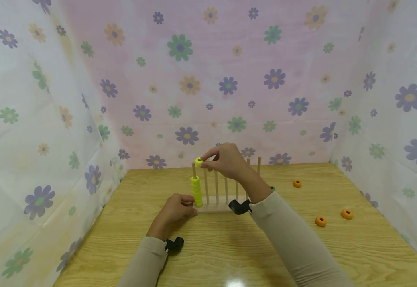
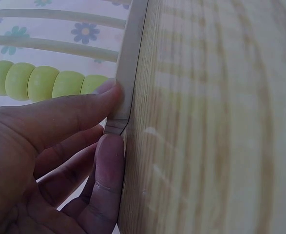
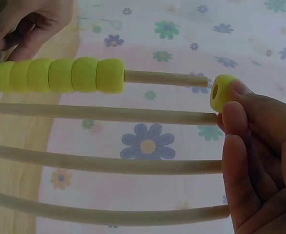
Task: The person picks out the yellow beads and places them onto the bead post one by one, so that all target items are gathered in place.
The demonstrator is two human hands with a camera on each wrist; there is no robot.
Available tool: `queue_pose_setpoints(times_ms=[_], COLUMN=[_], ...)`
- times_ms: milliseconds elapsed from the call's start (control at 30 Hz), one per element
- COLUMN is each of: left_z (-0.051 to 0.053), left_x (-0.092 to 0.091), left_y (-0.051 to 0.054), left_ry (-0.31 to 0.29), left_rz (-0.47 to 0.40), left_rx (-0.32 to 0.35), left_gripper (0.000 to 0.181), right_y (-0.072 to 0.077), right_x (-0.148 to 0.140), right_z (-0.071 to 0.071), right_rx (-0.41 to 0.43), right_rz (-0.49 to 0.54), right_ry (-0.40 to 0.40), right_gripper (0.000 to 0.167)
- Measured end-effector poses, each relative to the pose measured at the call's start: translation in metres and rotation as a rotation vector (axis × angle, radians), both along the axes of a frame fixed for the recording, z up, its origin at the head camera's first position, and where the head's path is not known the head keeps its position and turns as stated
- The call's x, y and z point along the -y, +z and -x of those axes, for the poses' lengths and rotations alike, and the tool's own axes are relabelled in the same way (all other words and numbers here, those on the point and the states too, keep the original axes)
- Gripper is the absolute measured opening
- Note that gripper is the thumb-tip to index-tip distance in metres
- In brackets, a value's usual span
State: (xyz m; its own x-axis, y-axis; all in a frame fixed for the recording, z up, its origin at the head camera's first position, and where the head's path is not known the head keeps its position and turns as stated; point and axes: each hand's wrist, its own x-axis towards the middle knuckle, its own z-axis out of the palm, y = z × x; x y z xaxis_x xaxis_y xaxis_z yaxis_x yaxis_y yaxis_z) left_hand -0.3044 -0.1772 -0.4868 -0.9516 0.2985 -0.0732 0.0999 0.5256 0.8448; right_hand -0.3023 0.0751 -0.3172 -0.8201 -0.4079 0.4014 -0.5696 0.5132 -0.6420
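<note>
My right hand pinches a yellow bead between thumb and fingers. In the right wrist view the bead is just off the tip of the leftmost peg, its hole facing the peg. Several yellow beads are stacked on that peg, with its upper end bare. At the left end of the wooden rack's base, my left hand holds on. Its thumb lies on the base beside the lowest bead, and a finger touches the end from the other side.
Several bare wooden pegs rise to the right of the beads. Partly behind the right forearm is a green bead. Three orange beads lie on the wooden table at the right. Flowered cloth hangs around the table.
</note>
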Motion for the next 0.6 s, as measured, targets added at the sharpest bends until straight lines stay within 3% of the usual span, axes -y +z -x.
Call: queue_pose_setpoints(times_ms=[600], left_z=[0.001], left_x=[0.0], left_y=[0.0], left_ry=[-0.009], left_rz=[-0.003], left_rx=[0.005], left_gripper=[0.05], right_y=[0.003], right_x=[0.013], right_z=[0.003], right_rx=[0.026], right_rz=[0.05], right_ry=[-0.009], right_gripper=[0.014])
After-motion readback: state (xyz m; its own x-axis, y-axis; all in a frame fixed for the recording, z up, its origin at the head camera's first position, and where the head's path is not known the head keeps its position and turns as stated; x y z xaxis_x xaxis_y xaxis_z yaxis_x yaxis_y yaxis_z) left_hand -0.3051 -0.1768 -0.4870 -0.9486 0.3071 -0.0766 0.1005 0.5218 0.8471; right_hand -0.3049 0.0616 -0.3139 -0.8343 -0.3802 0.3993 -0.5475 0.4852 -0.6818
